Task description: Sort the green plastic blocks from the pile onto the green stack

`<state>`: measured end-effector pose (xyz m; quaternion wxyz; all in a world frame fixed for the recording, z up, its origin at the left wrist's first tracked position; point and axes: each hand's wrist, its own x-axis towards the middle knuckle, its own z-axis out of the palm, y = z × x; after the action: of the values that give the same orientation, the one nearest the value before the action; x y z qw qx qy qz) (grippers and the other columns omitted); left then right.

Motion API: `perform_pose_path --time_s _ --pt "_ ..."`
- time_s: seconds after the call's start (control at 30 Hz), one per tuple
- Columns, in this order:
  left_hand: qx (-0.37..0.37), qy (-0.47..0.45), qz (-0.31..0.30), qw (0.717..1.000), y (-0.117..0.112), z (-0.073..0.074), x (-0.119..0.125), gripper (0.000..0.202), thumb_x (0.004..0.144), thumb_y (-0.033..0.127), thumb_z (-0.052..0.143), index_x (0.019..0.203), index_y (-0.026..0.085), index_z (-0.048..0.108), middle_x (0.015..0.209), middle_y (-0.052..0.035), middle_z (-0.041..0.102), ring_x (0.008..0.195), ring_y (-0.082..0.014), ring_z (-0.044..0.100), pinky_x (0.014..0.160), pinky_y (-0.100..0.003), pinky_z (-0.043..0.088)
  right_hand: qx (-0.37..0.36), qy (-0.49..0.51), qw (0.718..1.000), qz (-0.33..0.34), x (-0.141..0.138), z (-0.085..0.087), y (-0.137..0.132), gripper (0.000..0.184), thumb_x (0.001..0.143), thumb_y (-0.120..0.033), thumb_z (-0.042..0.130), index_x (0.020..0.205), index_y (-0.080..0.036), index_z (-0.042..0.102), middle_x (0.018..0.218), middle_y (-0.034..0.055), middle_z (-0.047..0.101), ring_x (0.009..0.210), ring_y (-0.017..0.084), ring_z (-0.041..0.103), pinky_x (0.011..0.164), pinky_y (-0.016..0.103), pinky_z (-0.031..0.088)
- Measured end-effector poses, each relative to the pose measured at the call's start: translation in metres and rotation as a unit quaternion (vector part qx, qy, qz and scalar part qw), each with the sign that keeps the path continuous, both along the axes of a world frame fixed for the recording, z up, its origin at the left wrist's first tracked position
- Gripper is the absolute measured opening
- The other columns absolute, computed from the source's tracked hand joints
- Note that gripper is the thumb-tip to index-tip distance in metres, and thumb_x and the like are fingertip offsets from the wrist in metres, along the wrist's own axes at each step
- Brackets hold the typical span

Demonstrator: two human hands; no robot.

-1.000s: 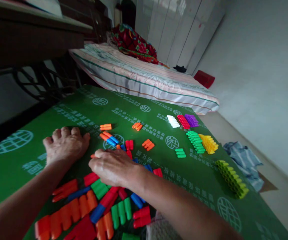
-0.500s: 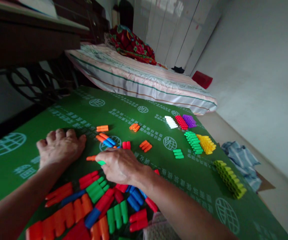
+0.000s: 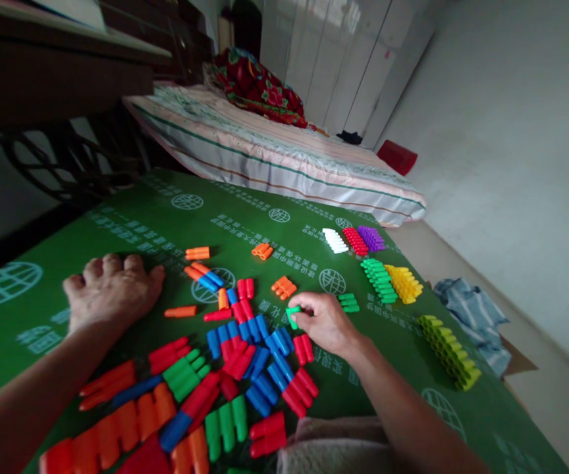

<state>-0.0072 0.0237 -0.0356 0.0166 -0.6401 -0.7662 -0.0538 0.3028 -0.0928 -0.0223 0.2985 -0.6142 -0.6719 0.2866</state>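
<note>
Holding 1 small green piece (image 3: 292,317) in the right hand (image 3: 325,321), pinched between the tips of thumb and forefinger, with hardly any gap left around it. Showing at the left of that thumb, part of the same piece; cannot tell contact or clearance between it and the green board (image 3: 136,214) beneath. Resting palm down on the board, fingers slightly spread and apparently holding nothing, the left hand (image 3: 111,289), well apart from the right fingertips, with 1 orange piece (image 3: 180,311) lying between the 2. Just beyond the right fingertips, an orange cluster (image 3: 283,288); just past the right knuckles, a green trio (image 3: 348,303); farther out on that side, a green stack (image 3: 379,282) close beside a yellow stack (image 3: 404,284). Nearer to the body than the pinch, a red pair (image 3: 303,349), with blue pieces (image 3: 262,394) left of it. Step in hand, as judged from the pose: handling 1 loose piece, not yet released. Called for in the next move, by judgement: steady pressure at the fingertips, controlled wrist movement, and clearance from that cluster.
</note>
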Motion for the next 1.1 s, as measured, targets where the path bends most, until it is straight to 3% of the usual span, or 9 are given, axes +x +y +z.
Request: perform_pose_path --time_s 0.23,0.43,0.63,0.83,1.1 --pt "-0.002 0.005 0.002 1.000 0.000 -0.002 -0.002 0.073 0.083 0.057 0.010 0.121 0.008 0.050 0.132 -0.0240 0.044 0.127 -0.0397 0.034 0.101 -0.058 0.033 0.011 -0.003 1.000 0.006 0.010 -0.018 -0.007 0.016 0.075 -0.014 0.059 0.085 -0.020 0.071 0.066 -0.0035 0.063 0.059 0.010 0.055 0.057 0.020 0.041" --pt "-0.005 0.008 0.003 1.000 0.000 0.000 0.001 0.074 0.083 0.058 0.011 0.121 0.009 0.050 0.131 -0.0238 0.044 0.126 -0.0402 0.035 0.101 -0.057 0.034 0.049 -0.098 0.994 0.003 0.014 -0.015 -0.006 0.018 0.079 -0.015 0.058 0.086 -0.024 0.071 0.081 -0.0008 0.068 0.068 0.012 0.059 0.065 0.021 0.042" --pt "-0.004 0.009 0.003 1.000 0.001 0.000 0.002 0.073 0.084 0.057 0.011 0.121 0.008 0.050 0.131 -0.0242 0.044 0.127 -0.0403 0.034 0.101 -0.058 0.033 0.045 -0.192 0.980 -0.002 0.015 -0.011 -0.008 0.014 0.081 -0.017 0.058 0.085 -0.022 0.070 0.083 0.0010 0.066 0.071 0.013 0.060 0.067 0.023 0.041" --pt "0.003 0.008 0.001 1.000 0.002 -0.001 0.000 0.072 0.083 0.058 0.013 0.120 0.009 0.051 0.131 -0.0232 0.044 0.126 -0.0401 0.035 0.101 -0.058 0.034 0.044 -0.189 0.981 0.000 0.014 -0.010 -0.009 0.016 0.082 -0.016 0.058 0.089 -0.023 0.070 0.086 0.0011 0.066 0.074 0.013 0.060 0.070 0.022 0.042" --pt "-0.003 -0.002 0.000 1.000 0.000 0.000 0.001 0.071 0.084 0.056 0.014 0.122 0.007 0.049 0.132 -0.0247 0.043 0.128 -0.0405 0.034 0.102 -0.058 0.033 0.076 -0.153 0.985 0.000 0.017 -0.020 -0.011 0.016 0.082 -0.017 0.057 0.091 -0.022 0.070 0.086 0.0013 0.065 0.071 0.012 0.059 0.069 0.023 0.043"
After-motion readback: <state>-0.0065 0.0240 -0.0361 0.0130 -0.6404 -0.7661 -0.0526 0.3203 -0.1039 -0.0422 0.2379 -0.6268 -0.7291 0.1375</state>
